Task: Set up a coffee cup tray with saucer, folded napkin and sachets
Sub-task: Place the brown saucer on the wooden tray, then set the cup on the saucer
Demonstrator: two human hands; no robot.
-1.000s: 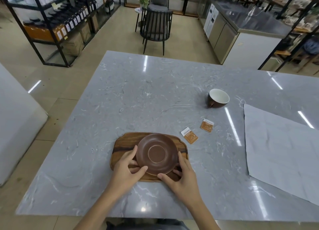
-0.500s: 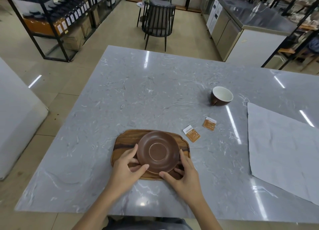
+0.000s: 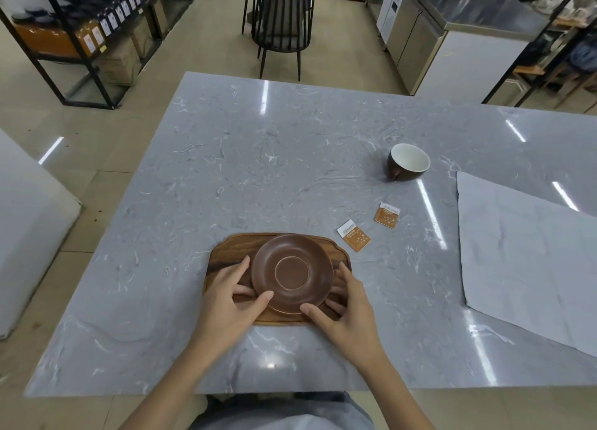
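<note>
Barely shifting, both hands, left hand [image 3: 231, 295] and right hand [image 3: 347, 311], are pinching my saucer [image 3: 291, 273] on the tray [image 3: 223, 255]; an uneven release risks skidding it toward three o'clock.

The flat pale grey cloth napkin [image 3: 529, 261] runs off the picture's right edge, as does the grey marble table [image 3: 258, 158] beneath it. Print on the two small orange paper sachets [image 3: 353, 238] is too small to read. The round brown saucer [image 3: 291, 272] and both hands cover much of the dark wooden tray [image 3: 226, 252].

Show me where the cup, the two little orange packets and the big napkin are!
cup [image 3: 409, 161], head view, on its white inside.
nearer packet [image 3: 354, 238], head view, on its orange face.
farther packet [image 3: 387, 216], head view, on its orange face.
napkin [image 3: 529, 255], head view, on the middle of the unfolded sheet.
</note>
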